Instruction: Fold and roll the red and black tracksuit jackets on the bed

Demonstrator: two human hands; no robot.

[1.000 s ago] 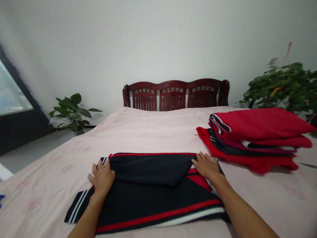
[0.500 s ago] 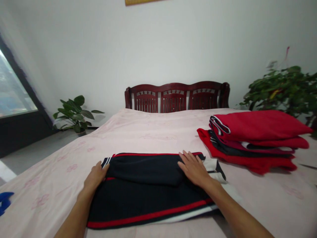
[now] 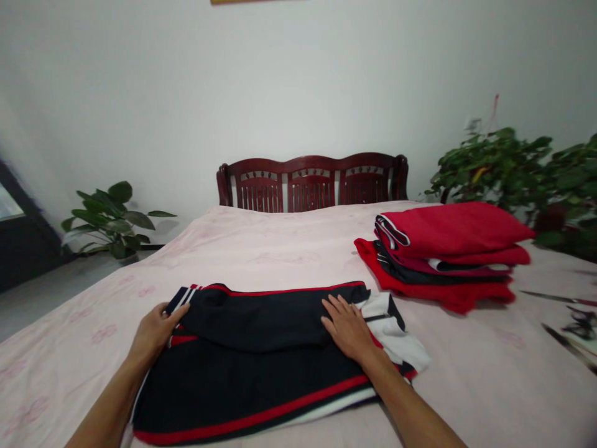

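Observation:
A dark navy jacket (image 3: 261, 379) with red and white trim lies partly folded before me, one sleeve (image 3: 265, 320) laid across its body. At the sleeve's striped cuff (image 3: 180, 298), my left hand (image 3: 156, 326) has thumb and fingers closed on the fabric. My right hand (image 3: 347, 326) rests palm down on the sleeve's other end, fingers stretched out. Just beyond it, a crumpled white part (image 3: 396, 336) of the jacket shows to the right.
The pink flowered bedsheet (image 3: 261, 242) spreads under everything. A stack of folded red and dark clothes (image 3: 448, 233) is at right. Knives (image 3: 566, 345) and small black scissors (image 3: 581, 322) lie at the far right. Behind are a wooden bench back (image 3: 312, 180) and potted plants (image 3: 114, 221).
The view has turned to the right, bringing the knives and scissors into sight. The cuff in my left hand sits further out from the jacket's body. My right hand stays on the sleeve.

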